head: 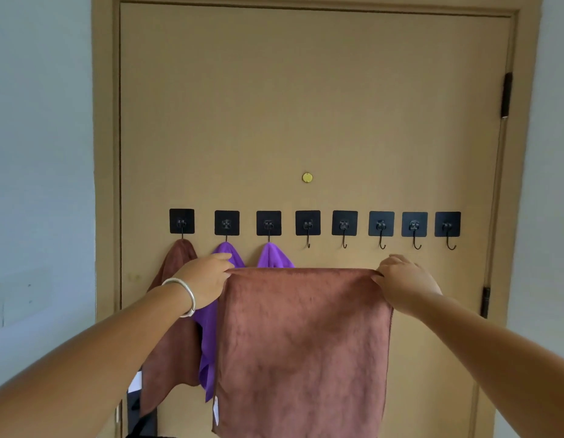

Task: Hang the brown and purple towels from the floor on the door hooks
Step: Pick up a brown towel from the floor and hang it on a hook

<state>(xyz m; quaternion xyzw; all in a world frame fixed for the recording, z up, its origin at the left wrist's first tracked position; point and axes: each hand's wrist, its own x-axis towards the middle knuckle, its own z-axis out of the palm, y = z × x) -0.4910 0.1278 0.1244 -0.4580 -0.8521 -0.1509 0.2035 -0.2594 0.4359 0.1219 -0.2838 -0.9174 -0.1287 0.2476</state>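
Note:
I hold a brown towel (302,349) spread flat in front of the tan door (306,105). My left hand (204,279) pinches its top left corner and my right hand (403,279) pinches its top right corner. Its top edge lies just below a row of several black adhesive hooks (308,223). On the leftmost hook hangs another brown towel (173,349). A purple towel (223,252) hangs on the second hook and another purple towel (274,256) on the third; the spread towel hides their lower parts. The hooks to the right are bare.
A small brass disc (307,177) sits on the door above the hooks. Black hinges (506,94) run along the door's right edge. Pale walls (37,153) flank the frame. Something dark (138,412) with a white label stands at the bottom left.

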